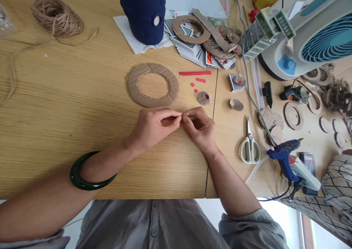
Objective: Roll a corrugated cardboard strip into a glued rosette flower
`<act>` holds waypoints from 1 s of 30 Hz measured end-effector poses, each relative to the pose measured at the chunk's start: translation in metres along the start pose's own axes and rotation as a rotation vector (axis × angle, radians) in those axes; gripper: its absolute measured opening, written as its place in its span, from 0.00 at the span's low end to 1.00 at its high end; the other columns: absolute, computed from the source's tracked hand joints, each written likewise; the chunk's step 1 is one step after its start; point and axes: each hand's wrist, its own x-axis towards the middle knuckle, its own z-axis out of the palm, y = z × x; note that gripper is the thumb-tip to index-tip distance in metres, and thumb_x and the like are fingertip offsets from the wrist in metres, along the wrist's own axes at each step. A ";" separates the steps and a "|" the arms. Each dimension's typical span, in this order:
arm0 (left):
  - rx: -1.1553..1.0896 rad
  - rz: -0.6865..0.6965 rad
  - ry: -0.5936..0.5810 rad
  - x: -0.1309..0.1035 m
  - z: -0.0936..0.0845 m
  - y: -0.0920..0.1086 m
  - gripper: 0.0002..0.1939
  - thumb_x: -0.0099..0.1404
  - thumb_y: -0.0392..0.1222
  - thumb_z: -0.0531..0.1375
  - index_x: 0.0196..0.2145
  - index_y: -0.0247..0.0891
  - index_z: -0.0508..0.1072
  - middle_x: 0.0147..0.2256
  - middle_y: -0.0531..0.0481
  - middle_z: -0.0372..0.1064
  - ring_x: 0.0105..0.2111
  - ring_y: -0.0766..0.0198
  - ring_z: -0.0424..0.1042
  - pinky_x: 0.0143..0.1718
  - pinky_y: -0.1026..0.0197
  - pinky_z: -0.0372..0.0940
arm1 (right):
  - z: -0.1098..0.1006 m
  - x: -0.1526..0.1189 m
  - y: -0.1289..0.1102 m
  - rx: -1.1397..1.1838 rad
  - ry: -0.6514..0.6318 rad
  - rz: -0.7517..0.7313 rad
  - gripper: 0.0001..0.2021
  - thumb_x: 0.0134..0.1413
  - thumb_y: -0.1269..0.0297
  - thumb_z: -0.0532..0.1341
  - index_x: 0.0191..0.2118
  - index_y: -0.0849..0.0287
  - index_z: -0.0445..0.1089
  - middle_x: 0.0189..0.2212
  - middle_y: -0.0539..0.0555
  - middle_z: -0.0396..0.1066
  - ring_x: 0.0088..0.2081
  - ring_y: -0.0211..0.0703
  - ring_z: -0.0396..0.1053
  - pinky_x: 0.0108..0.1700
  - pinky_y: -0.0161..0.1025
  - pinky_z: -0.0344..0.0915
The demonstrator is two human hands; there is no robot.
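Observation:
My left hand [156, 126] and my right hand [200, 129] meet fingertip to fingertip above the wooden table. Both are closed in a pinch, and whatever sits between the fingers is too small or hidden to make out. Just beyond them lies a flat cardboard ring [134, 89]. To its right are a folded red paper strip [195, 73], a short red strip [200, 80], two red paper dots [195, 90] and a pleated cardboard rosette [204, 98]. Farther right, another rosette [237, 104] lies near a playing-card piece [232, 86] that has a rosette on it.
Scissors [249, 150] and a blue glue gun [286, 155] lie to the right. A fan [291, 51] stands at the back right, its cable [245, 58] crossing the table. Twine [56, 16] lies far left, a dark blue container [143, 14] at the back. A person's checked sleeve [337, 183] shows at right.

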 end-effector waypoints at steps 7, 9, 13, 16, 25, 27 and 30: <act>0.037 -0.053 -0.001 0.000 -0.002 0.002 0.05 0.66 0.35 0.63 0.34 0.37 0.80 0.30 0.52 0.81 0.26 0.68 0.76 0.29 0.68 0.68 | 0.001 0.000 0.001 -0.018 -0.001 -0.013 0.02 0.62 0.67 0.65 0.36 0.55 0.76 0.35 0.52 0.75 0.39 0.41 0.72 0.45 0.43 0.71; 0.058 -0.055 -0.001 0.000 -0.002 0.002 0.05 0.66 0.36 0.63 0.33 0.38 0.80 0.29 0.52 0.80 0.26 0.68 0.75 0.29 0.67 0.68 | 0.001 0.000 0.001 -0.019 -0.001 -0.022 0.02 0.61 0.67 0.66 0.36 0.55 0.76 0.34 0.52 0.75 0.39 0.41 0.72 0.45 0.43 0.71; 0.091 -0.040 0.009 0.001 -0.003 0.003 0.06 0.65 0.35 0.63 0.30 0.39 0.78 0.27 0.53 0.79 0.25 0.67 0.74 0.27 0.66 0.66 | 0.001 0.000 0.001 -0.033 -0.010 -0.006 0.02 0.61 0.66 0.66 0.36 0.55 0.76 0.35 0.52 0.75 0.39 0.42 0.72 0.45 0.43 0.72; 0.095 -0.049 0.007 0.001 -0.004 0.004 0.06 0.65 0.36 0.63 0.29 0.39 0.77 0.26 0.53 0.78 0.24 0.67 0.74 0.27 0.65 0.66 | 0.001 -0.001 0.001 -0.014 -0.010 0.010 0.02 0.62 0.65 0.65 0.37 0.55 0.76 0.36 0.52 0.75 0.40 0.42 0.73 0.45 0.43 0.71; 0.051 -0.070 -0.002 0.002 -0.004 0.005 0.05 0.64 0.35 0.63 0.29 0.41 0.76 0.26 0.56 0.78 0.23 0.68 0.73 0.27 0.65 0.66 | 0.000 0.000 0.002 0.035 0.004 -0.036 0.02 0.63 0.66 0.65 0.40 0.53 0.76 0.37 0.51 0.77 0.42 0.42 0.72 0.46 0.44 0.70; 0.077 -0.044 -0.008 0.002 -0.003 0.006 0.06 0.64 0.35 0.62 0.28 0.40 0.75 0.25 0.55 0.77 0.24 0.67 0.73 0.27 0.65 0.66 | 0.000 0.000 0.001 0.024 0.002 -0.074 0.01 0.62 0.67 0.66 0.39 0.53 0.76 0.36 0.51 0.77 0.42 0.43 0.72 0.48 0.44 0.69; 0.059 -0.043 0.002 0.002 -0.002 0.006 0.06 0.64 0.36 0.63 0.28 0.39 0.76 0.24 0.54 0.76 0.23 0.66 0.74 0.26 0.64 0.67 | -0.001 0.002 0.000 -0.005 0.002 -0.086 0.02 0.62 0.66 0.67 0.36 0.53 0.76 0.34 0.50 0.76 0.41 0.43 0.71 0.47 0.45 0.69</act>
